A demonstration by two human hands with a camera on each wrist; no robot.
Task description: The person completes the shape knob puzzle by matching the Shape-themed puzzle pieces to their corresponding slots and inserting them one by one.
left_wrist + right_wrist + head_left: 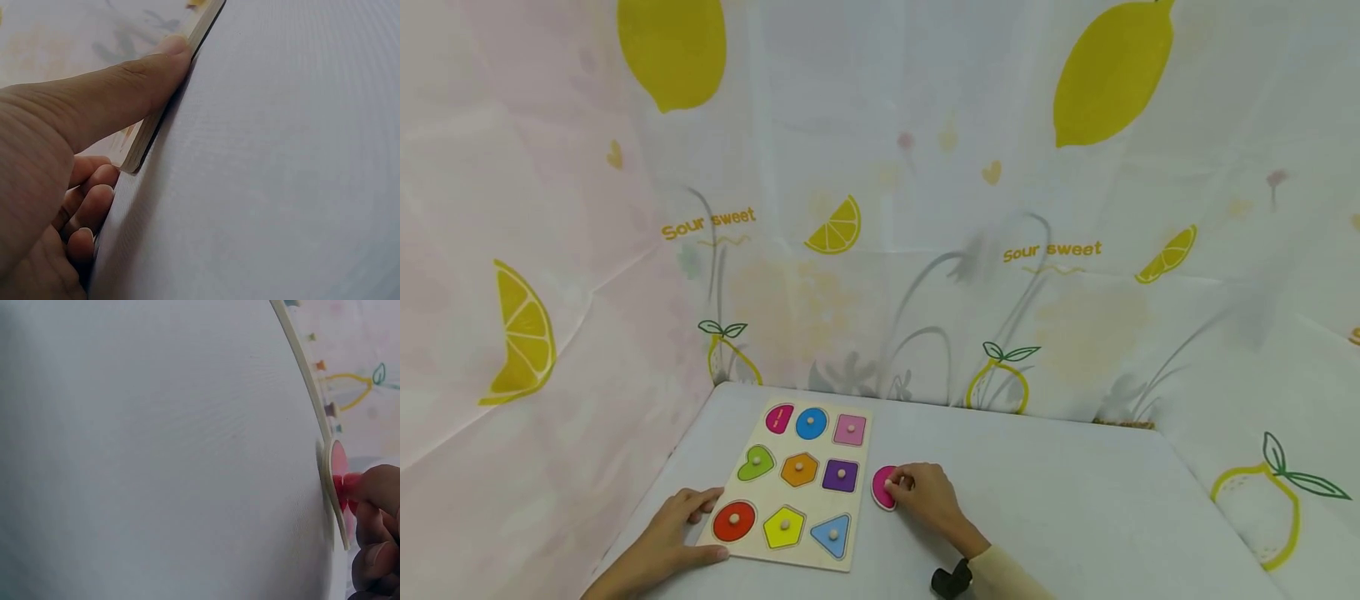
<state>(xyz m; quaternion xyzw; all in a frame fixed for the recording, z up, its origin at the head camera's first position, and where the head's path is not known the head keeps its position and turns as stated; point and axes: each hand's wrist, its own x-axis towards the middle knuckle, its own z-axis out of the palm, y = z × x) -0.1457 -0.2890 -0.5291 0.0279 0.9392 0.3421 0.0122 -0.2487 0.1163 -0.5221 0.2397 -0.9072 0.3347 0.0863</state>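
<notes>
A wooden shape puzzle board (816,496) lies on the table. My left hand (677,533) holds its near left corner, fingers at the left edge. In the left wrist view the thumb (125,94) presses along the board's rim. To the right of the board, my right hand (931,500) pinches the knob of a magenta puzzle piece (882,492) with a rounded side. Seen from the right wrist, the piece (338,459) is at or just above the tabletop; its far side is partly hidden by fingers. At the board's top left, a magenta half-round recess (779,419) shows printed writing and no knob.
Several knobbed pieces sit in the board, including a red circle (733,521), a yellow pentagon (784,527) and a blue triangle (832,535). The white table (1075,500) extends to the right. A lemon-print cloth (880,292) hangs behind and at the sides.
</notes>
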